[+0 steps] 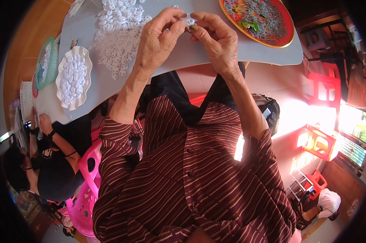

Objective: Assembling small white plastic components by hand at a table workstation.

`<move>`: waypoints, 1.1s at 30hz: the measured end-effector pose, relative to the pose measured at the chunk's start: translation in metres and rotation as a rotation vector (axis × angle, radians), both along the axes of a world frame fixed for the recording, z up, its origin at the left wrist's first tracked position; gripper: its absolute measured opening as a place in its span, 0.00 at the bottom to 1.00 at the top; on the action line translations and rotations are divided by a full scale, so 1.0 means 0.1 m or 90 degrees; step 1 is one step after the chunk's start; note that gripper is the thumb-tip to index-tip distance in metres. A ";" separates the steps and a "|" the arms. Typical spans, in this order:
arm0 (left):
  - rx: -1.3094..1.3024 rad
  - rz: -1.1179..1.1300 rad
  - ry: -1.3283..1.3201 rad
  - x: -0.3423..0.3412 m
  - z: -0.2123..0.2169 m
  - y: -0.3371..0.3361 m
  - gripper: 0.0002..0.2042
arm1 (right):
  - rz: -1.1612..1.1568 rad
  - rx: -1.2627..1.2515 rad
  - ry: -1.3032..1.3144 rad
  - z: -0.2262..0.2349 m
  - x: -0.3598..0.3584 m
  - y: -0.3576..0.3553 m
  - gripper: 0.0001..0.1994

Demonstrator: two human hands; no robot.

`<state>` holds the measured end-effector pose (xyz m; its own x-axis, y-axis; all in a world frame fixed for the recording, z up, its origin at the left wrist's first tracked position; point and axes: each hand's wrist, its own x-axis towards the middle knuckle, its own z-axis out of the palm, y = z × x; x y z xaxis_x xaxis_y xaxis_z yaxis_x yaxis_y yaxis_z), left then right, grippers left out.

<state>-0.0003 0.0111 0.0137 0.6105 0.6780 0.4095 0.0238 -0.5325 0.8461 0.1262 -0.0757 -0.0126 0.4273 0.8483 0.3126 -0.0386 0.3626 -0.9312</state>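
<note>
Over the table's edge my left hand (160, 38) and my right hand (219, 40) meet fingertip to fingertip. Between their thumbs and forefingers they pinch a small white plastic part (188, 22). Its exact kind is too small to make out. Left of my left hand lies a spread of small flat white plastic pieces (114, 52), with a heap of rounder white plastic pieces (120, 16) behind it. Right of my right hand stands a red round tray (289, 30) with a gold rim, full of thin grey metal pins (264, 24) and a few orange and green bits.
At the left of the grey table (179, 54) are a scalloped white dish (60, 87) of white parts and a green basket (53, 60). A person in black (55, 174) sits there on a pink chair (83, 210). Red stools (324, 87) stand at right.
</note>
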 end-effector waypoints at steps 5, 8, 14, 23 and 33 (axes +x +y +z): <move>0.068 -0.002 0.042 -0.02 -0.09 -0.01 0.08 | 0.018 0.011 0.012 0.01 -0.01 0.01 0.12; 0.066 0.005 0.035 -0.01 -0.13 -0.01 0.09 | 0.007 -0.041 -0.019 0.03 -0.02 0.00 0.12; 0.048 -0.016 -0.011 -0.02 -0.12 0.01 0.09 | 0.016 -0.028 -0.023 0.01 -0.01 -0.01 0.13; 0.030 -0.023 0.025 -0.03 -0.14 0.03 0.11 | 0.018 -0.033 -0.029 0.01 0.00 -0.01 0.13; -0.002 -0.019 0.030 -0.03 -0.11 0.02 0.11 | 0.015 -0.025 -0.052 0.03 -0.03 -0.02 0.13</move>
<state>-0.0033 0.0132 0.0023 0.6495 0.6600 0.3775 0.0481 -0.5312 0.8459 0.1235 -0.0778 -0.0100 0.3817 0.8698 0.3126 0.0303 0.3263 -0.9448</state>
